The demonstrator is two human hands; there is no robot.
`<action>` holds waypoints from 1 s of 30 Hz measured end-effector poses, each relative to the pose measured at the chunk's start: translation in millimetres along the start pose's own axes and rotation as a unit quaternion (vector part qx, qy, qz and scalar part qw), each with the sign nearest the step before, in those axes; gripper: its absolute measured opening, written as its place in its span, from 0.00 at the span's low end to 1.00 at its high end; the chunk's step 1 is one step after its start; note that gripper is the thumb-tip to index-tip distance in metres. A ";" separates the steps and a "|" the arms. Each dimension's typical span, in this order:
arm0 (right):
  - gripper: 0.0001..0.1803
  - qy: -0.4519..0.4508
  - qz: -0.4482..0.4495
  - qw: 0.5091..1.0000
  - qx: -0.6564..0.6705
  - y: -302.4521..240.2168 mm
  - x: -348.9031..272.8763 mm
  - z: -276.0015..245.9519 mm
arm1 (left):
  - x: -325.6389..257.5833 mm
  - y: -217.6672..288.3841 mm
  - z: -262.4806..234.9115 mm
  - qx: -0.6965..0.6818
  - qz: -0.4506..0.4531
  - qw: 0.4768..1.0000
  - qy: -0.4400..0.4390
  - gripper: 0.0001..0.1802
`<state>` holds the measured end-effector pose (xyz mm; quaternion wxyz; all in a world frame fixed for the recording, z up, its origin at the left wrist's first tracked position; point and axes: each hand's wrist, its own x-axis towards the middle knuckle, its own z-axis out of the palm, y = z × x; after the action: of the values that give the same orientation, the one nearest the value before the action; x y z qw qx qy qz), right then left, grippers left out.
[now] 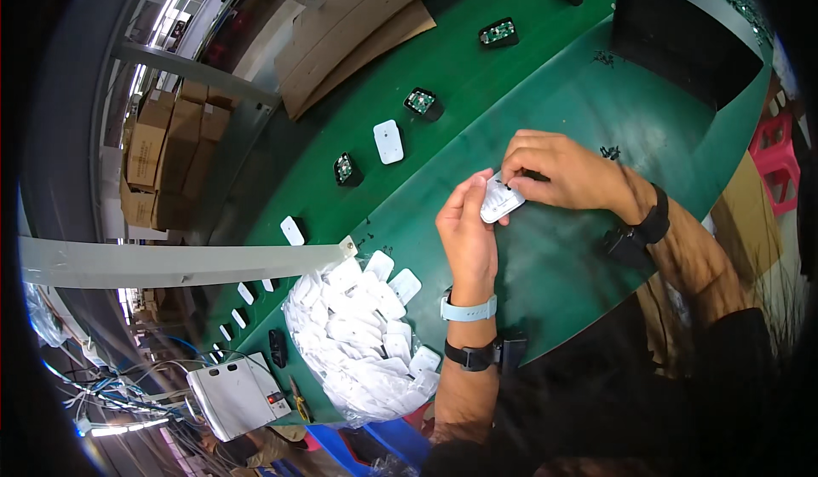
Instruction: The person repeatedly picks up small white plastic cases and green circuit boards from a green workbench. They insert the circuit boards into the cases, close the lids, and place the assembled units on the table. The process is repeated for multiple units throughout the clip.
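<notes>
My left hand (467, 230) holds a white plastic cover (494, 209), rounded at its corners, over the green tabletop. Closed in a pinch, my right hand (558, 169) meets the cover's upper edge. A tiny dark spot shows near its fingertips, too small to name. Close by my right wrist lies a small heap of black pieces (609, 152). A clear plastic bag (341, 400) full of white covers (356, 332) sits left of my left forearm, with a few covers loose at its edge.
Along the green belt (460, 77) beyond the table stand black housings with circuit boards (422, 102) and white covers (388, 142). A pale metal bar (187, 264) crosses at left. Pliers (300, 400) lie beside a white box (239, 396). A black bin (686, 38) stands at far right.
</notes>
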<state>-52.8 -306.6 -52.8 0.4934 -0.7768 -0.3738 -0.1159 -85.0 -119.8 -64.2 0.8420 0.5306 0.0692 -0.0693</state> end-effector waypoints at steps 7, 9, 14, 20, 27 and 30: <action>0.04 -0.042 -0.017 0.999 -0.017 -1.7 0.5 -2.9 | 0.9 0.7 -0.8 -0.017 -0.013 1.000 0.014 0.11; 0.04 -0.062 -0.012 0.998 -0.026 -0.5 -0.8 -1.5 | 1.8 -0.5 -2.4 -0.006 -0.024 1.000 0.017 0.10; 0.05 -0.081 -0.019 0.996 -0.043 -3.5 -2.9 -3.4 | 1.0 -0.8 -0.8 0.027 -0.031 0.999 0.018 0.10; 0.12 0.005 0.092 0.994 0.065 -6.8 2.1 -1.6 | -0.5 0.7 0.8 0.036 0.010 0.999 0.005 0.10; 0.15 0.016 0.213 0.947 0.241 -7.9 -0.1 -8.4 | -4.4 -2.0 8.6 0.071 0.052 0.996 -0.029 0.08; 0.17 0.002 0.194 0.953 0.234 -6.0 0.0 -7.9 | -1.9 -6.1 2.7 0.050 0.034 0.997 -0.041 0.07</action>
<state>-55.4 -312.0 -44.9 0.6752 -0.6968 -0.2313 0.0716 -87.9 -124.8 -68.1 0.8183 0.5710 0.0128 -0.0655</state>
